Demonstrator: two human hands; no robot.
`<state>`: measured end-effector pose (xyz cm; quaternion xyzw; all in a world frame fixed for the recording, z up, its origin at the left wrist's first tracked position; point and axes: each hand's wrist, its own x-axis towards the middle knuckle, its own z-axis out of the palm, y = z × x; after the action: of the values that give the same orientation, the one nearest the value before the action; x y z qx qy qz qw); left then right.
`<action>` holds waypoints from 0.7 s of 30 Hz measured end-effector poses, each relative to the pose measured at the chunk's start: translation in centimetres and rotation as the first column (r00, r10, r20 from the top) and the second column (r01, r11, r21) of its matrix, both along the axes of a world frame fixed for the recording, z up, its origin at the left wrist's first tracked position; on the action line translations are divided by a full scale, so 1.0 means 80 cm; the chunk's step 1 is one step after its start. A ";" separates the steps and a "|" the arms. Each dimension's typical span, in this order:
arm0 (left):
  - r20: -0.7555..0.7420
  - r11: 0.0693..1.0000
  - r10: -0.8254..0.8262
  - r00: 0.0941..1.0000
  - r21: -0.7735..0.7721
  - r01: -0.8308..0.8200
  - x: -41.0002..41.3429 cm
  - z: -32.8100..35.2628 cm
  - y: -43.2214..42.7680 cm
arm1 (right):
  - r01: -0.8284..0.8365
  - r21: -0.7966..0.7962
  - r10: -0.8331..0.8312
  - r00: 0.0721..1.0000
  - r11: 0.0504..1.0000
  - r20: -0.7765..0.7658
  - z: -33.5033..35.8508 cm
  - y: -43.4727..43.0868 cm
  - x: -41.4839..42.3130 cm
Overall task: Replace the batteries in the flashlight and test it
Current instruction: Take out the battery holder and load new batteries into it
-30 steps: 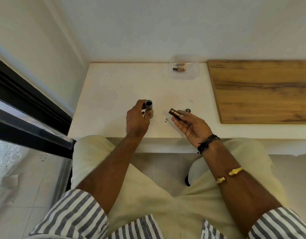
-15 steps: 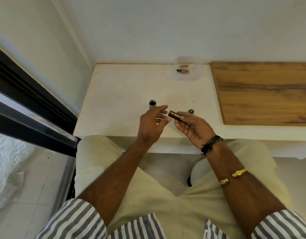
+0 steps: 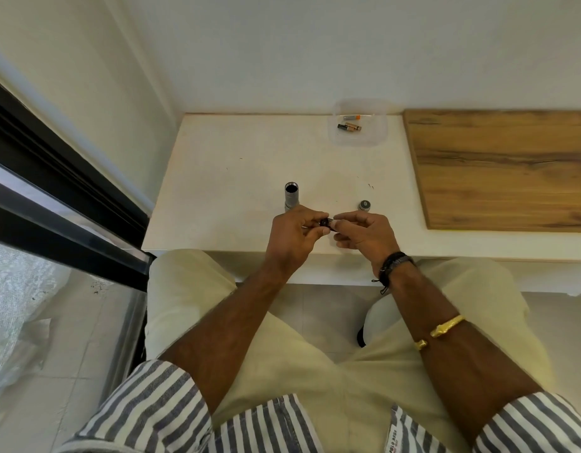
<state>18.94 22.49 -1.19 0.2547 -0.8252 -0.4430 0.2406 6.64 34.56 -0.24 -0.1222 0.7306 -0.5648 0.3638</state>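
**Hands met on a battery [image 3: 326, 222] over the near edge of the white table [image 3: 233, 178]**

The left hand [image 3: 292, 233], which a second earlier had gripped the flashlight body [image 3: 291, 195], had joined the right hand [image 3: 364, 233], and both pinched the small dark battery at their fingertips. Just beyond, the flashlight body stood upright and unheld, open end up, with its end cap [image 3: 364, 205] near the right hand. Farther back a clear tub [image 3: 379, 135] held spare batteries [image 3: 349, 126] against the wall. A wooden board [image 3: 505, 171] lay to the right and a black window frame [image 3: 53, 178] to the left.

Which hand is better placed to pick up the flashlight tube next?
Probably left. The left hand is right beside the upright tube; the right hand is nearer the cap. Both pinch the battery.
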 end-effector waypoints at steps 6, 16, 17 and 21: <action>0.053 0.996 -0.042 0.998 -0.072 0.046 0.000 -0.002 0.002 | -0.033 0.101 0.048 0.987 0.994 -0.153 -0.001 0.000 0.001; 0.088 0.979 -0.104 0.991 -0.168 0.118 0.000 0.003 0.004 | -0.052 0.176 0.090 0.972 0.983 -0.216 -0.001 -0.004 0.002; 0.089 0.979 -0.105 0.991 -0.165 0.118 -0.001 0.004 0.005 | -0.043 0.167 0.077 0.977 0.985 -0.201 -0.001 -0.003 0.002; 0.088 0.986 -0.078 0.993 -0.143 0.090 -0.003 0.005 0.006 | 0.004 0.084 0.004 0.996 0.996 -0.092 0.000 -0.003 -0.001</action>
<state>18.71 22.95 -0.81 0.2194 -0.8747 -0.3801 0.2058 6.52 34.33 -0.27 -0.1328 0.7697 -0.5272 0.3346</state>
